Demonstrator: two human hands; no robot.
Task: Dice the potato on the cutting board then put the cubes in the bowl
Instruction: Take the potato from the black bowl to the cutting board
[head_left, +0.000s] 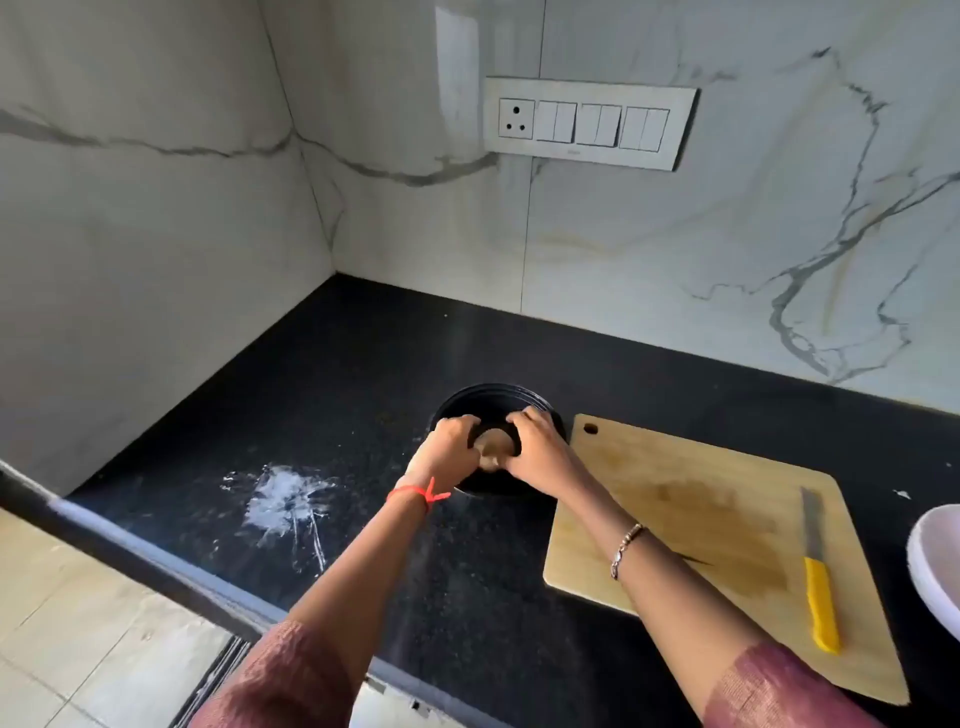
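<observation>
A: How far along is the dicing looking to you?

B: Hard to say it is finished. Both hands are hovering over the black bowl (497, 415), which is sitting just left of the cutting board (696, 525). The left hand (451, 447) and the right hand (537, 449) are curling inward toward each other, cupping a pale brownish lump of potato (488, 448) between them, right above the bowl's middle.

A: Cubes, or a whole potato?

B: I cannot tell (the fingers are hiding most of it, and the picture is soft there). It is reading as one rounded mass, but it could be a handful of pieces pressed together.

A: And the board itself?

B: Nothing of the potato is lying on the board. Only the knife (816, 566), with its yellow handle, is resting near the board's right edge, blade pointing away from the person, and no hand is touching it.

A: So what is your judgement?

B: If those are cubes, the task is nearing its end, with only the letting go left. If it is a whole potato, the cutting is not yet done. Whether anything is already lying in the bowl, I cannot tell.
</observation>
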